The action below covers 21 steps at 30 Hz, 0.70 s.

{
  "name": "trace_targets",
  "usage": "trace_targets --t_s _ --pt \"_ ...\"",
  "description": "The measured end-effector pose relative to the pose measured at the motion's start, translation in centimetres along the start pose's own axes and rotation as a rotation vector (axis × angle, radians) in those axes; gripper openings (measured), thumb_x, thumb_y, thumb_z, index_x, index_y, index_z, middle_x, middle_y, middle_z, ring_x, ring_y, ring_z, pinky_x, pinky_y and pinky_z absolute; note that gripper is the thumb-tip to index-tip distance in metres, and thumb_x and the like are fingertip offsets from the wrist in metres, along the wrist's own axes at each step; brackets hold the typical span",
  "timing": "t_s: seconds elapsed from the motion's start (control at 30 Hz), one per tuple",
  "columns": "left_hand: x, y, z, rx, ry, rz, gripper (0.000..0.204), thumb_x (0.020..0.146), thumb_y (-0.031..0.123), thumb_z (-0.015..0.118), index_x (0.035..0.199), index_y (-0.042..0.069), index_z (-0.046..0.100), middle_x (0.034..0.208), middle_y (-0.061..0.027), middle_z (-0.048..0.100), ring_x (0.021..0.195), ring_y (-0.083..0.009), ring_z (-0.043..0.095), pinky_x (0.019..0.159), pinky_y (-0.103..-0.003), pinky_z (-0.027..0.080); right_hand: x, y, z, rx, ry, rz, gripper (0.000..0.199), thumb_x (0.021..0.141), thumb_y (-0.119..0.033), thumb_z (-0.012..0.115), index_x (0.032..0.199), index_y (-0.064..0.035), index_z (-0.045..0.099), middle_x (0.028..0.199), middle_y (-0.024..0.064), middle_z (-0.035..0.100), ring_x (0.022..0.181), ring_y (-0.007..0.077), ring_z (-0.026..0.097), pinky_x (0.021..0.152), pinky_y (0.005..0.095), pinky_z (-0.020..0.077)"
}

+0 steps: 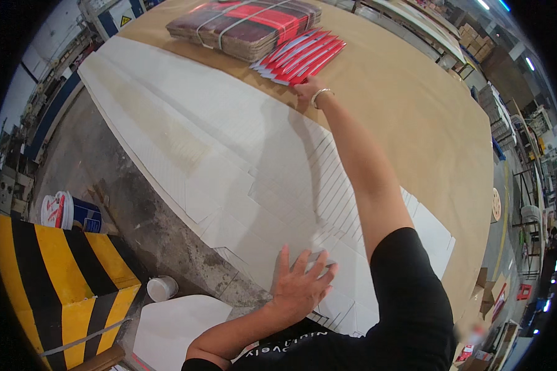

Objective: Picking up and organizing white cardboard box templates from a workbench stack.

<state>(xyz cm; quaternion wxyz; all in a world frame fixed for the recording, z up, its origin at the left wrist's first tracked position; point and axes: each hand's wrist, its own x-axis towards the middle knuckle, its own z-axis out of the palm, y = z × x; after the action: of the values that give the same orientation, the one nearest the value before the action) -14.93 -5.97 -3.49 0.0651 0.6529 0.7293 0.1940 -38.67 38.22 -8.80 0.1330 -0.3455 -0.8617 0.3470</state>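
My left hand (301, 285) lies open, fingers spread, on overlapping white card sheets (229, 179) near my body. Across the table my right arm stretches to a fanned stack of red-and-white card pieces (303, 59). At the stack's near end, my right hand (307, 91) closes on the edge of a red-and-white card piece; its fingertips are partly hidden. A bracelet (320, 98) circles that wrist. Just beyond and left of the stack sits a strapped bundle of flat dark-and-red cardboard pieces (247, 28), its pale straps running across the top.
Brown paper (408, 105) covers the large table. On the floor at left are a yellow-and-black striped barrier (62, 278), a blue-and-white bucket (74, 213) and a small white tub (162, 288). A rounded white board (179, 328) lies low beside me.
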Motion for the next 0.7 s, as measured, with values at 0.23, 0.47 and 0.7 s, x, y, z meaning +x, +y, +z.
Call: trace_targets --t_s 0.23,0.47,0.7 --pt "-0.3 0.1 0.4 0.031 -0.006 -0.043 0.046 0.083 0.038 0.072 0.128 0.026 0.065 0.136 -0.0042 0.053 0.126 -0.0307 0.047 0.111 -0.072 0.022 -25.0 0.1 -10.5 0.150 0.078 -0.367 0.039 0.089 -0.014 0.068 0.128 -0.0055 0.065 0.117 0.0180 0.066 0.099 0.0281 0.068 0.088 0.0375 0.0552" --pt "1.5 -0.6 -1.1 0.106 -0.050 -0.025 0.043 0.088 0.033 0.069 0.130 0.024 0.064 0.139 -0.0039 0.054 0.131 -0.0304 0.046 0.113 -0.071 0.020 -60.2 6.4 -25.1 -0.367 -0.252 -0.201 0.059 0.074 0.010 0.063 0.127 -0.0151 0.065 0.133 0.0113 0.060 0.127 0.0315 0.054 0.105 0.0433 0.0463" --pt "1.9 -0.2 -0.3 0.125 -0.066 -0.049 0.043 0.089 0.031 0.070 0.131 0.022 0.062 0.140 -0.0032 0.054 0.129 -0.0267 0.049 0.110 -0.073 0.023 -72.0 9.0 -20.1 -0.621 -0.274 -0.257 0.066 0.089 -0.004 0.057 0.149 -0.0287 0.045 0.158 0.0130 0.036 0.146 0.0319 0.036 0.119 0.0477 0.0322"
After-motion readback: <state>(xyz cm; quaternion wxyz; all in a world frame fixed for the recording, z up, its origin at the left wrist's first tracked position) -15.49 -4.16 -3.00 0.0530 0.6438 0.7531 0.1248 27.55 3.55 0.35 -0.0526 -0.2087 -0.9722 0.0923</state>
